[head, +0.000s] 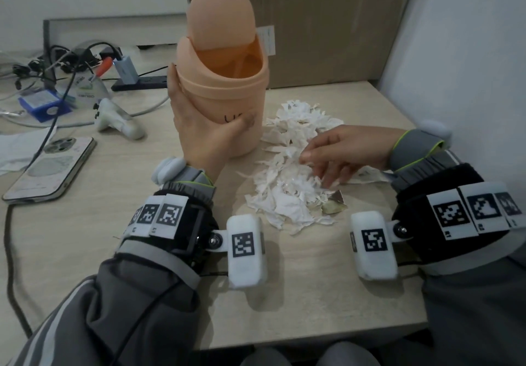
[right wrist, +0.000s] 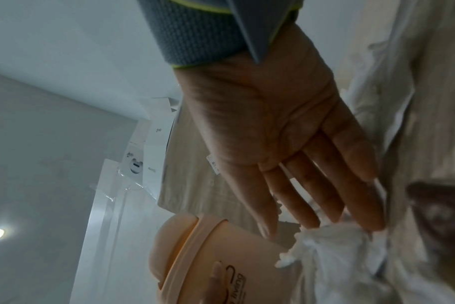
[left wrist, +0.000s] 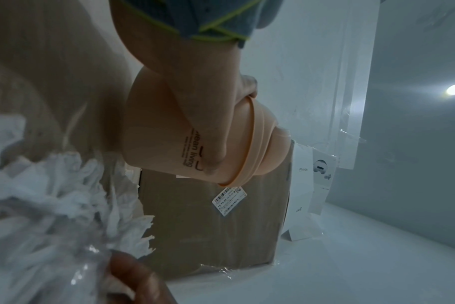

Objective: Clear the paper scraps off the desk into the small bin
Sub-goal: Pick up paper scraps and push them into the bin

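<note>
Small peach bin (head: 225, 92) stood upright on desk (head: 313, 280), swing lid tipped open. Bin wrapped by left hand (head: 199, 129): thumb across front, fingers round the side, grip firm. Paper scraps (head: 287, 192) piled on desk just R of bin, some touching its base. Right hand (head: 338, 152) held low over pile w/ fingers straight and spread, tips touching scraps; nothing gripped. Cardboard box (head: 327, 32) seen behind bin against wall. Phone (head: 51, 166), white controller (head: 116, 118) and cables (head: 57, 61) noted at L of desk.
</note>
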A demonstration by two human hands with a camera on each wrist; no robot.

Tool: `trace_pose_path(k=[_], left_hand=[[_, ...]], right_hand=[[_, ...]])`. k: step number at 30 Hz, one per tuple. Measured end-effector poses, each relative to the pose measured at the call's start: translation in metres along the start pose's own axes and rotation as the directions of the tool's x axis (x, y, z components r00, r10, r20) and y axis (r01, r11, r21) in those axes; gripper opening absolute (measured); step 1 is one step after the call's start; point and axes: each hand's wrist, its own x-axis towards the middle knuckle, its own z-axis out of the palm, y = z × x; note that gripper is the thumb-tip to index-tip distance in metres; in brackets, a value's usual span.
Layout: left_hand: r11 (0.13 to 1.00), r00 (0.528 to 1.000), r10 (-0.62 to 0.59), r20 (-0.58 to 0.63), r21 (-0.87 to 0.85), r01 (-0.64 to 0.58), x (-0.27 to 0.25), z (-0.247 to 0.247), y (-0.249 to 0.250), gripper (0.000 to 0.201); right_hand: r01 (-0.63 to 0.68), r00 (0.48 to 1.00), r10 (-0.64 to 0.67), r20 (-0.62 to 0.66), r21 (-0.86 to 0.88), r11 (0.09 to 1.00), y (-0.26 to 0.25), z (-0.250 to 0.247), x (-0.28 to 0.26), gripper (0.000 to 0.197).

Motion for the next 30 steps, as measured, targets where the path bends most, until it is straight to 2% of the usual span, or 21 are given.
trace_pose_path(k=[5, 7, 10, 13, 16, 19, 23, 27, 28, 30], left_hand=[[1.0, 1.0, -0.014, -0.005, 0.003, 0.014, 0.0, -0.001, 0.0, 0.136], [1.0, 1.0, -0.022, -0.01, 0.003, 0.022, 0.0, -0.001, -0.001, 0.137], [0.999, 0.999, -0.034, -0.006, 0.004, 0.034, -0.001, -0.002, -0.003, 0.137], [0.999, 0.999, -0.043, -0.006, -0.008, 0.043, -0.001, -0.002, -0.004, 0.137], [0.999, 0.999, -0.045, -0.002, -0.013, 0.045, -0.001, -0.002, -0.004, 0.137], [0.999, 0.999, -0.042, -0.006, -0.015, 0.041, -0.001, -0.002, -0.003, 0.139], [0.999, 0.998, -0.049, -0.03, -0.025, 0.048, 0.0, -0.004, -0.004, 0.139], [0.996, 0.995, -0.079, -0.058, -0.032, 0.078, 0.002, -0.007, -0.004, 0.138], [0.996, 0.994, -0.086, -0.065, -0.033, 0.084, 0.002, -0.007, -0.004, 0.138], [0.995, 0.993, -0.091, -0.076, -0.041, 0.088, 0.003, -0.009, -0.005, 0.137]], right_hand=[[0.092, 0.981, -0.07, -0.181, 0.112, 0.989, 0.005, -0.009, 0.001, 0.027], [0.116, 0.981, -0.092, -0.168, 0.139, 0.983, 0.005, -0.013, -0.005, 0.025], [0.084, 0.994, -0.092, 0.052, 0.144, 0.986, 0.005, -0.011, -0.013, 0.033], [0.028, 0.95, -0.057, 0.308, 0.099, 0.995, 0.003, -0.002, -0.014, 0.029], [-0.01, 0.917, -0.021, 0.398, 0.077, 0.997, 0.003, 0.005, -0.011, 0.027], [-0.001, 0.943, -0.045, 0.33, 0.137, 0.991, 0.004, 0.005, -0.008, 0.029], [0.082, 0.986, -0.116, 0.121, 0.253, 0.964, 0.006, 0.002, -0.002, 0.018], [0.256, 0.966, -0.222, -0.132, 0.389, 0.885, -0.001, 0.001, -0.002, 0.012], [0.289, 0.957, -0.255, -0.136, 0.439, 0.851, -0.003, 0.003, -0.003, 0.01], [0.28, 0.949, -0.316, -0.018, 0.512, 0.812, -0.008, 0.008, -0.004, 0.014]])
